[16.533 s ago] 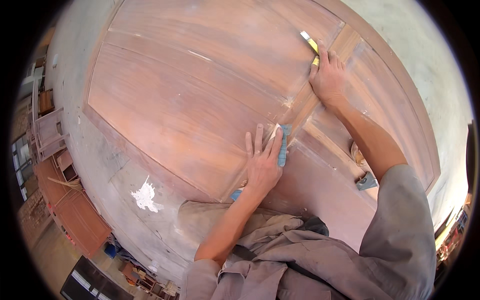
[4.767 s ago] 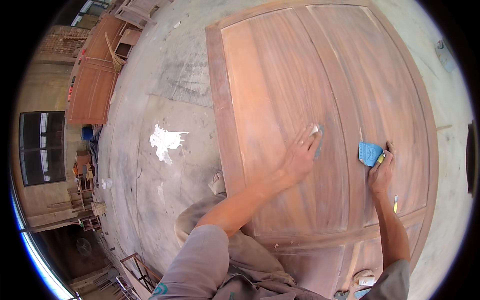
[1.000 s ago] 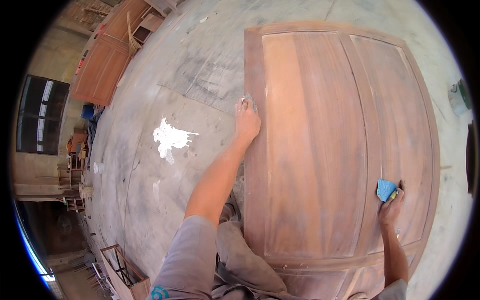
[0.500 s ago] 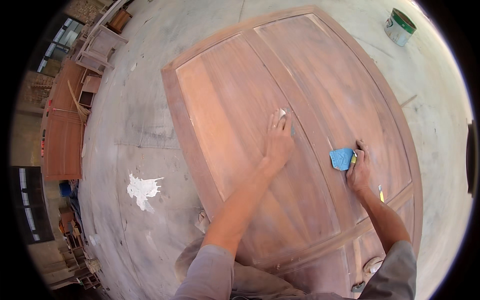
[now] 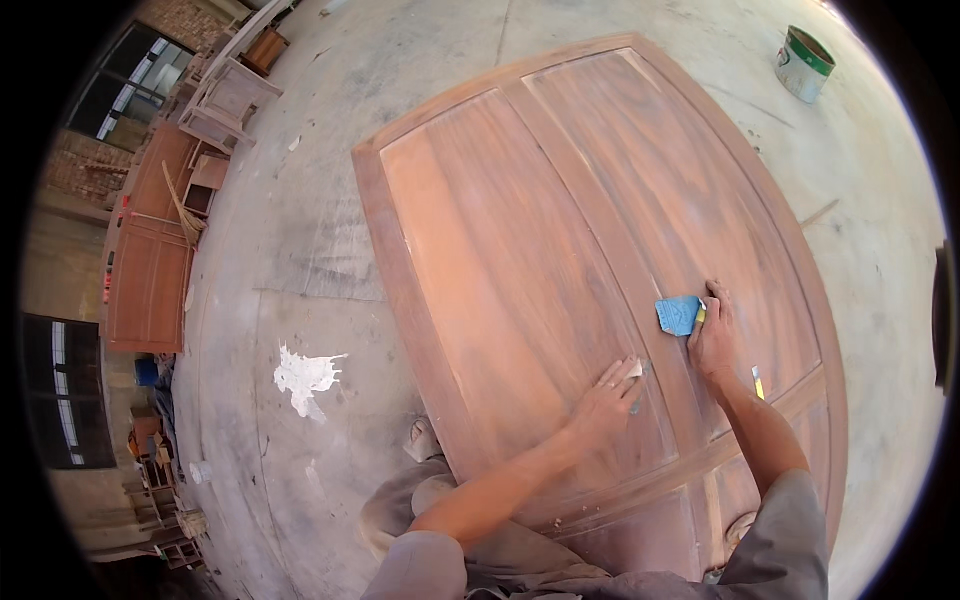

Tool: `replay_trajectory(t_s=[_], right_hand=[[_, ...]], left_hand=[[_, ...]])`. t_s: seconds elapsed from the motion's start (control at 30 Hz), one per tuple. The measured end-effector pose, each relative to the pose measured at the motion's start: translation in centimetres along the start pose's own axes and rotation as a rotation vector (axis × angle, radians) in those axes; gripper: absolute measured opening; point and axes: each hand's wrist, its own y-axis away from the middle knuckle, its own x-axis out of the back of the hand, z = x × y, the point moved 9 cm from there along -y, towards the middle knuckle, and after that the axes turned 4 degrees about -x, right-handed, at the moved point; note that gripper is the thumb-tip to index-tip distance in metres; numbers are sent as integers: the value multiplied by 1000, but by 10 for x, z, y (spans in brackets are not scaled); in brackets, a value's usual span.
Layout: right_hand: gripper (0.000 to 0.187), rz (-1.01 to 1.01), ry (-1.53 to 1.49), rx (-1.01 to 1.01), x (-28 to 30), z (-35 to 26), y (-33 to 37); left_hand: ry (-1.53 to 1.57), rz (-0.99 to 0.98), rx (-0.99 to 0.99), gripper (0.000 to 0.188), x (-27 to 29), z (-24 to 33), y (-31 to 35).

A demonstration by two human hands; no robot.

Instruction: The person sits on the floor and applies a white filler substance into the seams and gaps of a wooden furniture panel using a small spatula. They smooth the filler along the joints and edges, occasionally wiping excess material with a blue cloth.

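Observation:
A large reddish-brown wooden panel door [image 5: 500,230] lies flat before me, its surface dusty. My left hand [image 5: 600,408] presses on the near part of the left inset panel, beside the middle rail. Its fingers are closed round a small pale piece [image 5: 635,369] with bluish edges, which looks like folded sandpaper; the palm hides most of it. On the right inset panel rests my right hand [image 5: 712,340], fingers curled at a yellow part [image 5: 701,317] next to a flat blue piece [image 5: 678,315] with a marked surface. How these two join is hidden.
A slim yellow tool with a pale end [image 5: 758,384] lies on the door near my right forearm. A green-rimmed bucket [image 5: 804,65] stands on the floor at far right. White spill [image 5: 306,378] marks the floor at left. Wooden furniture [image 5: 150,260] lines the left wall.
My left hand has slid toward me and to the right along the left inset panel, with the pale piece under its fingers. My right hand stays nearly in place. The view has shifted slightly.

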Motion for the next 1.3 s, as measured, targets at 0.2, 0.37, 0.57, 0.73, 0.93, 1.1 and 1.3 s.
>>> replay_trajectory(t_s=[0.2,0.37,0.57,0.73,0.93,1.1,1.3], right_hand=[[37,17,77,-18,-2,11,-12],[35,-225,-13,-407,13,16,-36],[64,-56,243,-419,87,119,38],[55,-57,437,-411,119,128,170],[37,-23,374,-393,99,89,194],[36,100,258,-249,56,39,156],[52,195,426,-330,-6,-20,113]], left_hand=[[380,57,342,39,37,105,138],[-48,439,680,40,187,105,291],[-307,642,952,45,228,84,453],[-340,525,1012,46,215,82,455],[-230,599,959,51,215,68,434],[-86,636,972,49,231,47,413],[-18,782,865,56,271,-31,382]])
